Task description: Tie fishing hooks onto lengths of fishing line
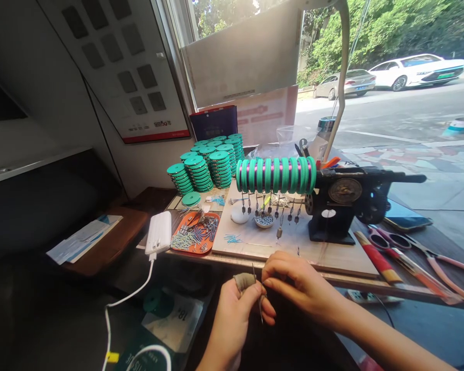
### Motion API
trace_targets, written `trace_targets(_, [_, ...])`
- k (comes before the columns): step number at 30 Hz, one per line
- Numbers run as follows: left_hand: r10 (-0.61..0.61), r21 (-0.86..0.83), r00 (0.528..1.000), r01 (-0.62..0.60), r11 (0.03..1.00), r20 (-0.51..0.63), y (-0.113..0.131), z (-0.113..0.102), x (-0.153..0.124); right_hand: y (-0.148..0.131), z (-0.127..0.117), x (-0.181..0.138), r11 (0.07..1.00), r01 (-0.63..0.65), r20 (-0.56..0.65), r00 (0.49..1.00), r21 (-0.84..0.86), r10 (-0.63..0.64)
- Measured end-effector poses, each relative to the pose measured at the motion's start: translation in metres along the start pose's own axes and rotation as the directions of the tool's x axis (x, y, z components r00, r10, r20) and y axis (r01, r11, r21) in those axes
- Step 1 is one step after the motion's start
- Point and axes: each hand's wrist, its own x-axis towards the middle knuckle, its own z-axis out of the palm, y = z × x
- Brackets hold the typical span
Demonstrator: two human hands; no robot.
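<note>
My left hand (235,314) and my right hand (297,286) meet just below the front edge of the wooden board (332,255). Both are closed in a pinch around a thin needle-like pin (257,296) that stands nearly upright between them. The left thumb wears a tan fingertip cover (244,281). Above them, a row of green spools wound with purple thread (276,175) sits on the shaft of a black hand-crank winder (346,203). Small weights (272,211) dangle on threads under the spools.
Stacks of green spools (206,165) stand at the back left. An orange tray (195,234) holds several small metal parts beside a white power bank (158,232) with a cable. Pink-handled scissors (417,255), a red tool (377,257) and a phone (406,216) lie on the right.
</note>
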Motion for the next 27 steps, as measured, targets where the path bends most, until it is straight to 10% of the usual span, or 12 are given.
trace_targets(12, [0.115,0.118,0.993,-0.112,0.987,-0.023,0.006,0.002,-0.002,-0.001,-0.004,0.004,0.995,0.067,0.065,0.996,-0.074,-0.062])
trace_targets(27, [-0.296,-0.393,0.955,0.279,0.876,0.017,-0.005,-0.002,0.005,-0.002,-0.007,0.009,0.994,-0.058,0.107,0.993,0.092,0.048])
